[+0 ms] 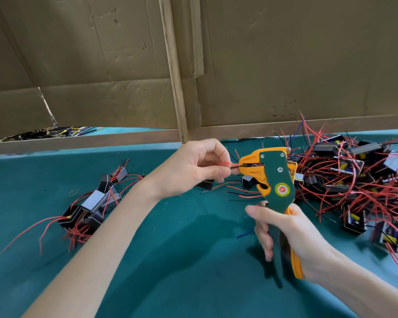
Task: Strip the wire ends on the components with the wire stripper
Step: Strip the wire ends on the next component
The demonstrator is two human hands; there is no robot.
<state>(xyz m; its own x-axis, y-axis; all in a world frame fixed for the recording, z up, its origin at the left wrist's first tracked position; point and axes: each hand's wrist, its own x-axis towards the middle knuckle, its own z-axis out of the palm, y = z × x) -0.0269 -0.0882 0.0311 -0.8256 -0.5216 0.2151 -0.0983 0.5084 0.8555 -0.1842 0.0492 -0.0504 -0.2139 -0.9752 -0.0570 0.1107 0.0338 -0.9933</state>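
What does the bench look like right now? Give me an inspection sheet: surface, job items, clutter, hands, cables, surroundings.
Surface: teal table, dark specks scattered.
Job's things: wire stripper, its nose on red and black leads; small component pile on the left, large pile on the right.
Clutter: loose blue scrap.
Grippers: left hand pinches the leads; right hand grips the stripper handles.
Cables: nothing seen beyond component leads.
Surroundings: cardboard panels behind the table.
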